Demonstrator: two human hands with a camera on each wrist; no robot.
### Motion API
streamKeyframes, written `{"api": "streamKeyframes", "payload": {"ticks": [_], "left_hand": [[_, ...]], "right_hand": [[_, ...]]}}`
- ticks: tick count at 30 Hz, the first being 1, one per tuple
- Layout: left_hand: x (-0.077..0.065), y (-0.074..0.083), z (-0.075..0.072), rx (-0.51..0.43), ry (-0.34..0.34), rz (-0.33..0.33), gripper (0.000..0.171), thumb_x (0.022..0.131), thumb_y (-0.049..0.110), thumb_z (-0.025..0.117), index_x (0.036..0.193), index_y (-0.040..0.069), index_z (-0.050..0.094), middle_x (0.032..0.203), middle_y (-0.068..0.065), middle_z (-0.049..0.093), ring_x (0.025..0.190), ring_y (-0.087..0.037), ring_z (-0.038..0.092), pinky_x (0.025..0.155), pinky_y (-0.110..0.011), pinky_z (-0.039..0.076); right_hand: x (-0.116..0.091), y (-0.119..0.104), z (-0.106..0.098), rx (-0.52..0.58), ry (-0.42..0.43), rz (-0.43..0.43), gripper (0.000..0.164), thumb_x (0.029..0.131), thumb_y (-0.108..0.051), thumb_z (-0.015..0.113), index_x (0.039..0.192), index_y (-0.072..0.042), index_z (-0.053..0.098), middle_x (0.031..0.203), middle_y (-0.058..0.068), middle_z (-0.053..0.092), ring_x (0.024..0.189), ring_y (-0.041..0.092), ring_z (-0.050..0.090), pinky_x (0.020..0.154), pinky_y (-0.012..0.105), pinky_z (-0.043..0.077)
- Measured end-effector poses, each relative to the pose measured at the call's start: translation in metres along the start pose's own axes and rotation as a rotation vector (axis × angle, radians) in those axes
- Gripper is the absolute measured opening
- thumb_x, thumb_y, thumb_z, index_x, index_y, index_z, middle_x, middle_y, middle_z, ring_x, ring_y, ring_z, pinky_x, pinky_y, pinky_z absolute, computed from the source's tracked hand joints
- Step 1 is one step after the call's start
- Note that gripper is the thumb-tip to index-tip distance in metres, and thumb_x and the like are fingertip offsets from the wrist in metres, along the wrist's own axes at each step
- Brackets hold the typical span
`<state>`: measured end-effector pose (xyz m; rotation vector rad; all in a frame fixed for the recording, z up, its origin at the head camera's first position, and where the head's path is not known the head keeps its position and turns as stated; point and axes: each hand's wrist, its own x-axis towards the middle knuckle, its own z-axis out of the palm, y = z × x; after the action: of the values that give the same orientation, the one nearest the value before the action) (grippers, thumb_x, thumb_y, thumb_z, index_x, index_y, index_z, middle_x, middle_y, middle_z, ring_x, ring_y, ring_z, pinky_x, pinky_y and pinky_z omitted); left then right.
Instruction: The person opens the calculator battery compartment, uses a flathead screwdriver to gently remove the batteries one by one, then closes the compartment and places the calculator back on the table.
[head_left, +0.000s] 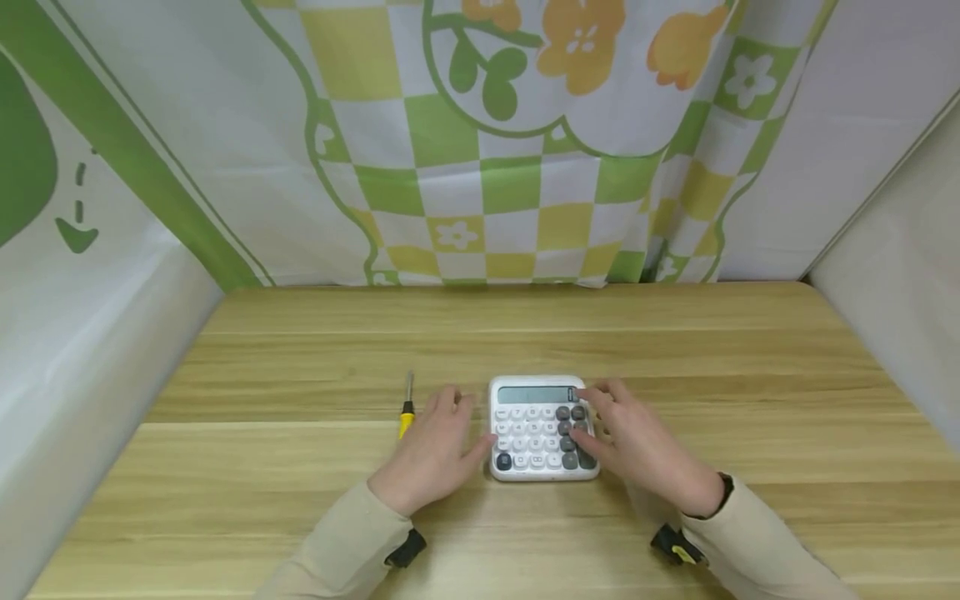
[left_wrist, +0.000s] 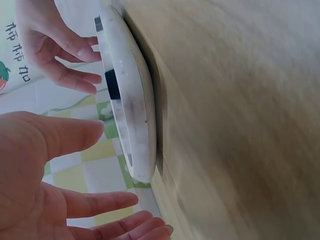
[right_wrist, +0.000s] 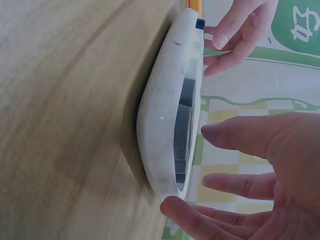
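Checkered cloth (head_left: 510, 183) hangs beyond the calculator (head_left: 534, 433). Wooden surface (head_left: 750, 375) under it, likely chosen as a flat base. My left hand (head_left: 433, 458) is left of the calculator, open, fingers relaxed, thumb at its edge. My right hand (head_left: 641, 446) is on its right side, fingers loosely spread, gripping nothing; fingertip contact, can't tell for sure. Calculator sits face up between both hands, screen on the far side, so it reads upright for me. Screwdriver (head_left: 407, 408) lies left of the calculator, handle partly hidden, probably set aside to leave the keys free.
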<state>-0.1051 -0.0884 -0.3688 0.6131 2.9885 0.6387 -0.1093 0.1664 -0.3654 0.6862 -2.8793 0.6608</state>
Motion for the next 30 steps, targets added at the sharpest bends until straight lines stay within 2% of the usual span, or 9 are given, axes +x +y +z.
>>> {"api": "streamKeyframes", "payload": {"ticks": [4, 8, 11, 16, 22, 30], "left_hand": [[0.001, 0.004, 0.001, -0.029, -0.011, 0.012, 0.057, 0.090, 0.036, 0.064, 0.122, -0.010, 0.056, 0.108, -0.020, 0.055, 0.095, -0.029, 0.055, 0.083, -0.043, 0.049], [0.004, 0.007, 0.002, -0.033, -0.030, 0.033, 0.053, 0.090, 0.034, 0.064, 0.118, -0.012, 0.058, 0.103, -0.018, 0.055, 0.092, -0.027, 0.054, 0.079, -0.040, 0.049], [0.005, 0.009, 0.003, -0.015, -0.050, 0.021, 0.052, 0.090, 0.033, 0.064, 0.116, -0.012, 0.059, 0.103, -0.017, 0.054, 0.089, -0.024, 0.053, 0.075, -0.036, 0.049], [0.004, 0.009, 0.004, -0.006, -0.083, 0.008, 0.048, 0.090, 0.034, 0.064, 0.116, -0.007, 0.062, 0.092, -0.010, 0.050, 0.077, -0.018, 0.045, 0.063, -0.028, 0.041], [0.004, 0.011, 0.005, -0.009, -0.096, 0.013, 0.048, 0.091, 0.033, 0.063, 0.118, -0.007, 0.061, 0.085, -0.007, 0.045, 0.074, -0.018, 0.040, 0.058, -0.025, 0.036], [0.003, 0.014, 0.009, -0.001, -0.110, 0.002, 0.053, 0.092, 0.035, 0.061, 0.123, -0.007, 0.057, 0.093, -0.010, 0.049, 0.079, -0.018, 0.045, 0.061, -0.029, 0.044]], "right_hand": [[-0.001, 0.001, 0.001, 0.009, -0.005, 0.001, 0.044, 0.081, -0.015, 0.075, 0.117, 0.005, 0.061, 0.113, 0.024, 0.058, 0.073, 0.018, 0.061, 0.062, 0.027, 0.052], [-0.001, 0.002, -0.001, 0.013, -0.014, 0.007, 0.043, 0.080, -0.013, 0.076, 0.115, 0.006, 0.061, 0.113, 0.025, 0.059, 0.075, 0.019, 0.063, 0.063, 0.027, 0.054], [-0.002, 0.001, 0.000, 0.009, -0.028, 0.006, 0.041, 0.080, -0.014, 0.076, 0.114, 0.005, 0.062, 0.113, 0.025, 0.059, 0.079, 0.021, 0.064, 0.064, 0.026, 0.054], [-0.001, -0.001, 0.002, 0.012, -0.052, 0.016, 0.040, 0.082, -0.015, 0.075, 0.115, 0.004, 0.063, 0.114, 0.024, 0.060, 0.081, 0.021, 0.064, 0.064, 0.028, 0.054], [0.000, -0.004, 0.002, -0.012, -0.077, 0.028, 0.038, 0.083, -0.017, 0.074, 0.114, 0.003, 0.064, 0.115, 0.024, 0.060, 0.081, 0.019, 0.063, 0.063, 0.028, 0.053], [0.000, -0.006, 0.003, -0.053, -0.114, 0.003, 0.041, 0.086, -0.020, 0.071, 0.118, 0.004, 0.062, 0.117, 0.026, 0.059, 0.086, 0.023, 0.065, 0.068, 0.033, 0.055]]}}
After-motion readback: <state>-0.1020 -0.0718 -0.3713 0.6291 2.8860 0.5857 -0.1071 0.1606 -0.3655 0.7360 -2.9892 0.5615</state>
